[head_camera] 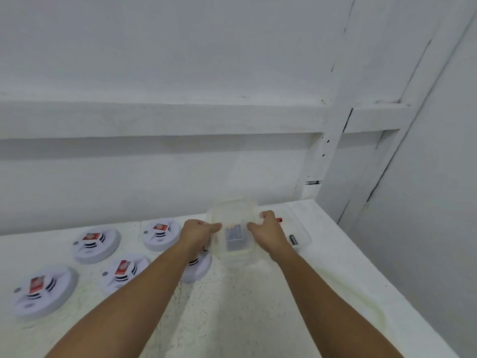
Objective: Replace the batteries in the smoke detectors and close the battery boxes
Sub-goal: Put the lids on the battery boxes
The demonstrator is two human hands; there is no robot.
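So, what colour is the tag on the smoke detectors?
Red tag, on white smoke detectors; head view shows it.

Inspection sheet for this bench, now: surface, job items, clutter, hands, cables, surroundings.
Surface: white table, speckled and scuffed.
Job's things: five smoke detectors at left. Four show a red block on top, and the fifth is partly hidden under the left forearm. A clear box holds dark batteries.
Clutter: a second clear tray or lid at right, with a black battery within its outline. A red battery lies beside the right hand.
Hands: left hand and right hand grip opposite sides of the clear box.
Cables: nothing seen.
Surroundings: white wall with a ledge, and a corner at right.
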